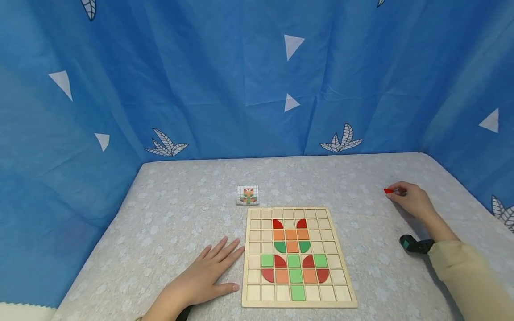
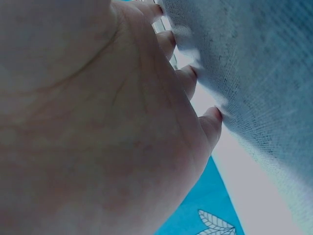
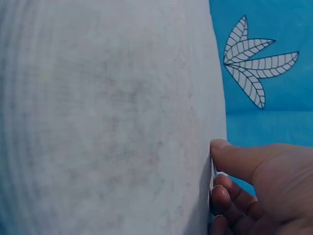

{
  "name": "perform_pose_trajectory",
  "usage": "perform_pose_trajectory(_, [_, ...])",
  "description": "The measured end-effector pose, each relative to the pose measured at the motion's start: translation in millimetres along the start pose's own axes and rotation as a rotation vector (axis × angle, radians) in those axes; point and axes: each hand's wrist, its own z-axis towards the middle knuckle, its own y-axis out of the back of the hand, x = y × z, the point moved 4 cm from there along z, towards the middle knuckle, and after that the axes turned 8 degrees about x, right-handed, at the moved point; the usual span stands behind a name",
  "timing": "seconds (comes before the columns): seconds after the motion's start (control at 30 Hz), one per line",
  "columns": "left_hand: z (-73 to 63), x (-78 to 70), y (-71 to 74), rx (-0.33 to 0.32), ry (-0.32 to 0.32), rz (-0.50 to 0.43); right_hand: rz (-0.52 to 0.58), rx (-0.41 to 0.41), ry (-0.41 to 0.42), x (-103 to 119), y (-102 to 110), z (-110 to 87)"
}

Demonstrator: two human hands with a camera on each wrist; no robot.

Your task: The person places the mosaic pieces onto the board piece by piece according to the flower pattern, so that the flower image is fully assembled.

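At the right of the head view, my right hand (image 1: 413,200) pinches a small red tile (image 1: 388,191) between thumb and fingers, just over the table. The tile's full shape is hidden by the fingertips. My left hand (image 1: 206,274) lies flat with fingers spread on the cloth, fingertips close to the left edge of a wooden grid board (image 1: 254,302). Red, orange and green tiles form a flower-like pattern on the board. Two red quarter-round tiles sit at its top, including the left one (image 1: 277,224). A green square tile (image 1: 298,293) lies in the bottom row.
Behind the board lies a small pattern card (image 1: 247,195) printed with a coloured flower on a grid. A pale flowered cloth (image 1: 180,200) covers the table. Blue curtains (image 1: 241,89) hang behind it and at both sides. A black wrist device (image 1: 415,245) sits at the right sleeve.
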Motion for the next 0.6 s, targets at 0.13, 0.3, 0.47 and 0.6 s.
perform_pose_trajectory(0.13, [0.2,0.1,-0.2,-0.003,0.0,-0.002,-0.002,-0.04,0.003,-0.9,-3.2,-1.6])
perform_pose_trajectory(0.3, [0.0,0.9,-1.6,0.002,0.009,-0.003,0.018,-0.111,0.008,-3.4,-6.8,-4.6])
perform_pose_trajectory(0.47, [0.2,2.2,-2.8,0.006,0.012,-0.006,0.019,-0.175,0.004,-5.1,-8.3,-7.4])
perform_pose_trajectory(0.6, [1.4,3.4,-3.1,0.006,0.014,-0.001,-0.015,-0.217,0.024,-4.9,-8.5,-8.8])
